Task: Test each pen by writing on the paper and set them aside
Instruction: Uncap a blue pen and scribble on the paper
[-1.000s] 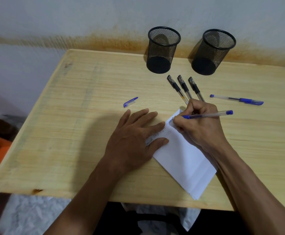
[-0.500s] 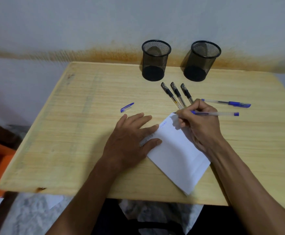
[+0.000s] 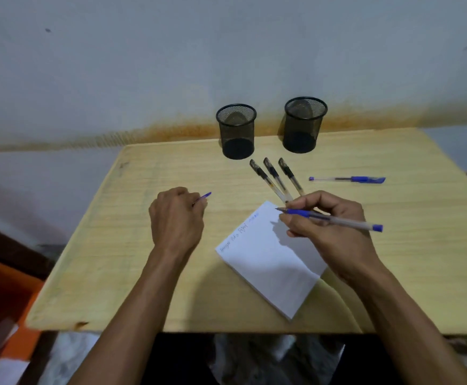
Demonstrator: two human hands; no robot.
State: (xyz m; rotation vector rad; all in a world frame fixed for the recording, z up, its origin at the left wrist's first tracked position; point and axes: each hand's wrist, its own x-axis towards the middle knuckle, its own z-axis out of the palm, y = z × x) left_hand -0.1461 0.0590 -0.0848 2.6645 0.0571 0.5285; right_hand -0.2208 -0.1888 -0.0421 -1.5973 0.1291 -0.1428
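The right hand point(image 3: 329, 226) pinches a blue pen point(image 3: 331, 218) between thumb and fingers, its tip just above the far corner of the paper point(image 3: 268, 259), beside a small blue scribble. The writing for this pen looks done. The left hand point(image 3: 177, 218) is closed around the blue cap point(image 3: 203, 198), which pokes out past the fingers, over the middle of the table point(image 3: 115, 259).

So the step in hand is capping — by my reading, the next move calls for bringing the two hands together, lining the cap's open end with the tip, pushing it on, then laying the pen down with the others.

Three black pens point(image 3: 275, 177) lie side by side near the far edge, in front of two mesh cups point(image 3: 236, 132); another blue pen point(image 3: 347, 179), capped, lies toward the far right corner.

Half a second ago the left hand lay flat on the paper's left edge and the cap sat alone on the table — now the hand has left the paper and taken up the cap, and the pen tip has come off the sheet.
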